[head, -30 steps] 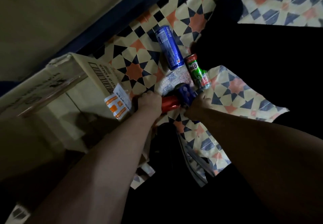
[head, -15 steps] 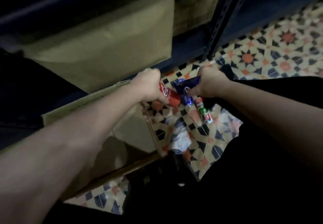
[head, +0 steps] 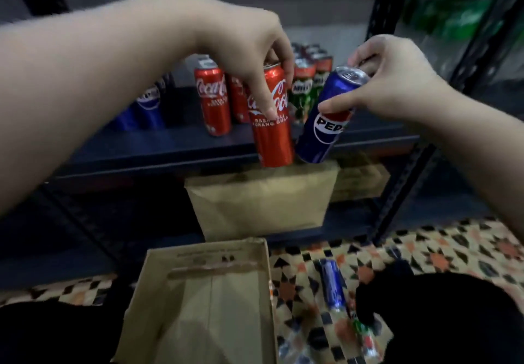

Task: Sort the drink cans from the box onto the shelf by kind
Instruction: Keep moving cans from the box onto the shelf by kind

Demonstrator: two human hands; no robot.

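A red Coca-Cola can (head: 272, 119) is held by its upper part in the left hand (head: 249, 48), fingers closed round the rim and the thumb down its side; its long axis is close to upright, with the base hanging in front of the shelf's (head: 175, 148) front edge. A blue Pepsi can (head: 326, 119) is gripped near its top by the right hand (head: 397, 82), tilted with the base swung left, nearly touching the red can. On the shelf, the Coca-Cola cans (head: 212, 99) stand behind and left of the held red can, and the blue cans (head: 147, 105) further left. The Pepsi can must therefore be carried across, past the left hand. Milo cans (head: 304, 91) stand behind both. More cans lie on the tiled floor beside the cardboard box (head: 204, 287).
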